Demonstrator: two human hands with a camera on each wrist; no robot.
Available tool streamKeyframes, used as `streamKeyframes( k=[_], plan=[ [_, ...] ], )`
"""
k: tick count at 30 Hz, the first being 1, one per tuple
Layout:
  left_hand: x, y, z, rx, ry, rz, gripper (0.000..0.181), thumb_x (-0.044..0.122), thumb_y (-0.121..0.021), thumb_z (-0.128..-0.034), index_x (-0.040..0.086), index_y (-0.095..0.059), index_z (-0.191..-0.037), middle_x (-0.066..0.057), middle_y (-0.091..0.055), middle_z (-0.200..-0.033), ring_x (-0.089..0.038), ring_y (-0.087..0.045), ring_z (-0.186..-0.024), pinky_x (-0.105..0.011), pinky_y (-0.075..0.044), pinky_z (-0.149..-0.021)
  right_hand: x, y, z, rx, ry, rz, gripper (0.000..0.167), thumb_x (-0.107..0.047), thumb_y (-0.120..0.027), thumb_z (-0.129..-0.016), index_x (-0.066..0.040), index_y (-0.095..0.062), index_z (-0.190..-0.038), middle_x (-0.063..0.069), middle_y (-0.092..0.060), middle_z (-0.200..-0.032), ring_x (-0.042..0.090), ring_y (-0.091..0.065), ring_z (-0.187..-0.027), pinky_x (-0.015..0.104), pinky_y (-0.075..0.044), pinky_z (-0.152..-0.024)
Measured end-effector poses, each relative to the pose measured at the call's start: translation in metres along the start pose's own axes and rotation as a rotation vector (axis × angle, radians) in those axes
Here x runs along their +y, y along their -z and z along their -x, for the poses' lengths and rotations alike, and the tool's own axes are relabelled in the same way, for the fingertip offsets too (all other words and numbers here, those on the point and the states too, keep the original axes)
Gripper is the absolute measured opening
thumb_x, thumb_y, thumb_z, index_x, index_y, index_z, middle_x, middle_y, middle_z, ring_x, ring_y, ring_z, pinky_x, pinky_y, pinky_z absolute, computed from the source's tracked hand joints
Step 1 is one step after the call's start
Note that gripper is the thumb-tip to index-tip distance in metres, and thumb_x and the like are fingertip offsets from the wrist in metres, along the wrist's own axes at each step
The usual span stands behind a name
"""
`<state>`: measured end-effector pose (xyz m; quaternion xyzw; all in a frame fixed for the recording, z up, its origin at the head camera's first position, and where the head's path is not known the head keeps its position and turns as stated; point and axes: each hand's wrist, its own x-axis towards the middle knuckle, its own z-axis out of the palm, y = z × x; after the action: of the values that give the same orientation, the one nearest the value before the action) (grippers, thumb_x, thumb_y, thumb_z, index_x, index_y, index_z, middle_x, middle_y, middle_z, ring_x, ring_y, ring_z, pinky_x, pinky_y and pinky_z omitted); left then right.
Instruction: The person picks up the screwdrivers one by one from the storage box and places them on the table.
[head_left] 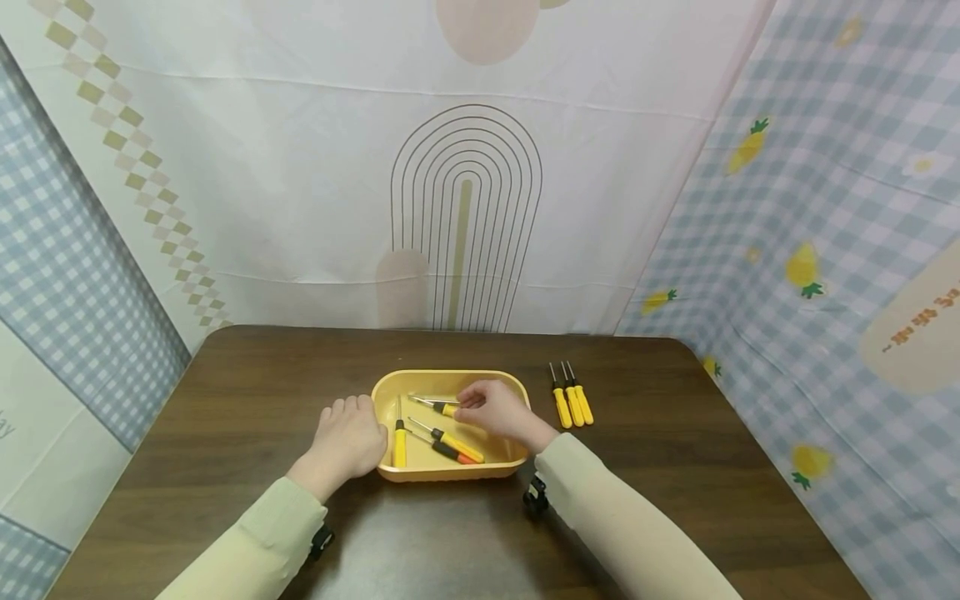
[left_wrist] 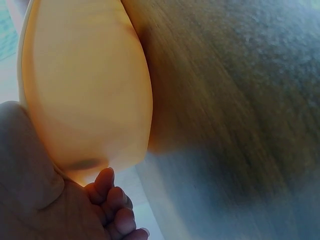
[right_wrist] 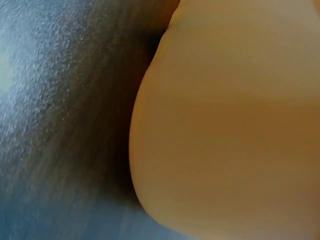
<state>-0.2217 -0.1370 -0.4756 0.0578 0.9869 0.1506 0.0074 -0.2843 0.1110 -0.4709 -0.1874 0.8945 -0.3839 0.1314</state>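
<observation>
A yellow plastic tray stands on the table with several small screwdrivers inside. My left hand holds the tray's left end; in the left wrist view its fingers curl against the outer wall. Inside the tray, my right hand pinches the yellow handle of a screwdriver, its fingers partly covering it. Toward the tray's left side lies a yellow-handled screwdriver. Another yellow-handled one lies slantwise beside a screwdriver with a black and orange handle. The right wrist view shows only tray wall and table.
Three yellow-handled screwdrivers lie side by side on the table, right of the tray. The dark wooden table ends at a patterned cloth behind, with checked cloth along the right.
</observation>
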Motion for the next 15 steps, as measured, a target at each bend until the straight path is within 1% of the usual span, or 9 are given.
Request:
streamKeyframes(
  k=[2, 5, 12, 15],
  plan=[
    [0.0001, 0.0003, 0.0001, -0.001, 0.001, 0.000, 0.035, 0.024, -0.048, -0.0925, -0.009, -0.049, -0.104, -0.019, -0.050, -0.091, -0.037, -0.047, -0.092, -0.052, -0.035, -0.082, 0.0005, -0.0014, -0.0010, -0.006, 0.007, 0.009, 0.027, -0.019, -0.071, -0.088, -0.002, -0.067, -0.109, 0.001, -0.066, -0.095, 0.014, -0.061, -0.088, 0.031, -0.050, -0.078],
    [0.0002, 0.0005, 0.0002, -0.008, 0.004, 0.002, 0.035, 0.024, -0.048, -0.0927, -0.009, -0.049, -0.104, -0.018, -0.049, -0.091, -0.037, -0.046, -0.092, -0.051, -0.035, -0.082, 0.0006, -0.0034, -0.0018, -0.018, -0.008, 0.028, 0.023, -0.017, -0.069, -0.090, -0.003, -0.067, -0.109, -0.001, -0.065, -0.095, 0.013, -0.060, -0.088, 0.030, -0.049, -0.078],
    [0.0005, 0.0000, -0.0002, -0.011, 0.008, 0.007, 0.035, 0.024, -0.048, -0.0928, -0.008, -0.049, -0.105, -0.018, -0.050, -0.092, -0.037, -0.046, -0.093, -0.051, -0.035, -0.083, -0.0011, -0.0075, -0.0011, -0.040, -0.004, 0.102, 0.018, -0.013, -0.061, -0.094, -0.005, -0.067, -0.110, -0.001, -0.064, -0.096, 0.013, -0.060, -0.090, 0.031, -0.049, -0.080],
    [0.0003, -0.0007, -0.0005, -0.011, 0.008, 0.009, 0.035, 0.025, -0.048, -0.0928, -0.008, -0.049, -0.105, -0.018, -0.050, -0.092, -0.037, -0.046, -0.093, -0.051, -0.035, -0.083, -0.0016, -0.0079, 0.0001, -0.052, -0.022, 0.120, 0.017, -0.012, -0.061, -0.094, -0.007, -0.067, -0.109, -0.001, -0.063, -0.096, 0.013, -0.059, -0.090, 0.032, -0.049, -0.079]
  ],
)
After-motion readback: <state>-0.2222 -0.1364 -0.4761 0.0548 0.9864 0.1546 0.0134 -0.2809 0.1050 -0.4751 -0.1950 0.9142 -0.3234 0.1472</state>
